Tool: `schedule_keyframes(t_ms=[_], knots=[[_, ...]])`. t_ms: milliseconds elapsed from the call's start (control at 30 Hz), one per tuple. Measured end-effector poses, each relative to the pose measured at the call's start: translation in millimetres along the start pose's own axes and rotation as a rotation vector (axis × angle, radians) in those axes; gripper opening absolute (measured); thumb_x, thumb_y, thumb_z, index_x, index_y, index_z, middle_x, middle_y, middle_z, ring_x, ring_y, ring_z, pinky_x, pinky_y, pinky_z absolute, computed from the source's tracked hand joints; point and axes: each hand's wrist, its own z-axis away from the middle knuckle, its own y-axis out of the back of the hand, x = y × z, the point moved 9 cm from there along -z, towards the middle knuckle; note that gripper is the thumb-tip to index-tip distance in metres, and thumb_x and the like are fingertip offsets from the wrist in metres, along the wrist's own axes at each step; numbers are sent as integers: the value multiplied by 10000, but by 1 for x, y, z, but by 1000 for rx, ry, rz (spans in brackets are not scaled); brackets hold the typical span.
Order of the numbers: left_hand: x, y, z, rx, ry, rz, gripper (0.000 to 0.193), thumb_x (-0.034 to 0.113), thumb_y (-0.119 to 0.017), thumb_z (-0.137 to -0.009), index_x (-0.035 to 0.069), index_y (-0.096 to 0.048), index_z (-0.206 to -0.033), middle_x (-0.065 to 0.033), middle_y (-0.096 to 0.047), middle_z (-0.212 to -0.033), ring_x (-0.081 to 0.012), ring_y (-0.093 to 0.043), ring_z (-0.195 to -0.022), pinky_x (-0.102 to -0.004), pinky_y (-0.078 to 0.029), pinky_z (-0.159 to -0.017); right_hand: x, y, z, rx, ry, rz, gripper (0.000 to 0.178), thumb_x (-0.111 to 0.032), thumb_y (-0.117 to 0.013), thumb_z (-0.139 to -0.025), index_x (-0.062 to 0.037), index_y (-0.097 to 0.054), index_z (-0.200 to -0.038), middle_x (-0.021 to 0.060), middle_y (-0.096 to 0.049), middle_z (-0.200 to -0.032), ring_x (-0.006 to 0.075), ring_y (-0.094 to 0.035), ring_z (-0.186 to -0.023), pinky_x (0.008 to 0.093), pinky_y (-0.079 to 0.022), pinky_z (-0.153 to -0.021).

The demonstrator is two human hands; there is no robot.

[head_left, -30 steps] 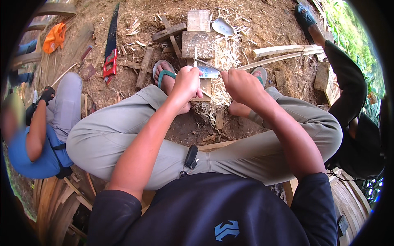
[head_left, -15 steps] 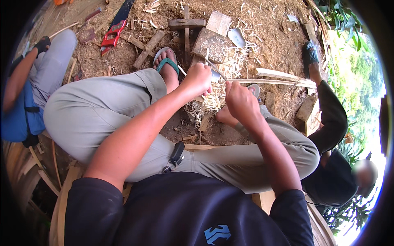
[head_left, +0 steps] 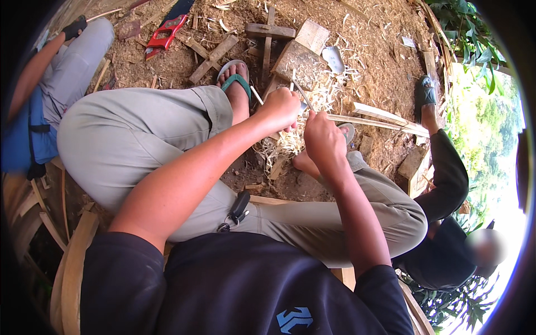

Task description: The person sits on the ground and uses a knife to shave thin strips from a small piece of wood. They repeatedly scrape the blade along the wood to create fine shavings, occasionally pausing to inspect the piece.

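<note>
My left hand [head_left: 281, 109] is closed around thin pale wooden sticks [head_left: 257, 95], whose ends poke out above the fist on either side. Beside it, my right hand [head_left: 324, 139] is closed, and a narrow grey blade like a knife's [head_left: 304, 96] slants up and left from it, close to the sticks. Its handle is hidden in the fist. Both hands are over a heap of curly wood shavings [head_left: 290, 139] between my feet. Just beyond them stands a wooden block [head_left: 298, 62].
Long pale wood strips [head_left: 385, 121] run right from behind my right hand. A red-handled saw [head_left: 166, 36], crossed wood pieces [head_left: 214, 58] and a wooden cross [head_left: 269, 32] lie ahead. One person [head_left: 33, 125] sits at the left, another [head_left: 446, 251] at the right.
The view has shifted slightly, so the ground items appear further right and a little higher. My hands have come closer together, and the blade stands steeper beside the sticks.
</note>
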Motion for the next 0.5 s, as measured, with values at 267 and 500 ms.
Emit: schedule_keyframes(t_ms=[267,500], knots=[[-2,-5,-5,10,-34,44,409,194,-376,-982,-159,-563,-895,-210,-624,-584,-239,-603,-413,-352,-472,-370,30,-22,-30,50,-25,-158,411,-298,-373,-1042,27,-580,-897,222,-665,-759,382,-689,-752,466,-560,-666],[-7,-3,0,100,-26,49,383,200,-382,-979,-148,-538,-940,-204,-622,-598,-244,-620,-434,-355,-487,-386,48,20,2,-73,-33,-138,434,-329,-369,-1043,13,-601,-909,235,-681,-791,390,-694,-768,464,-562,-705]])
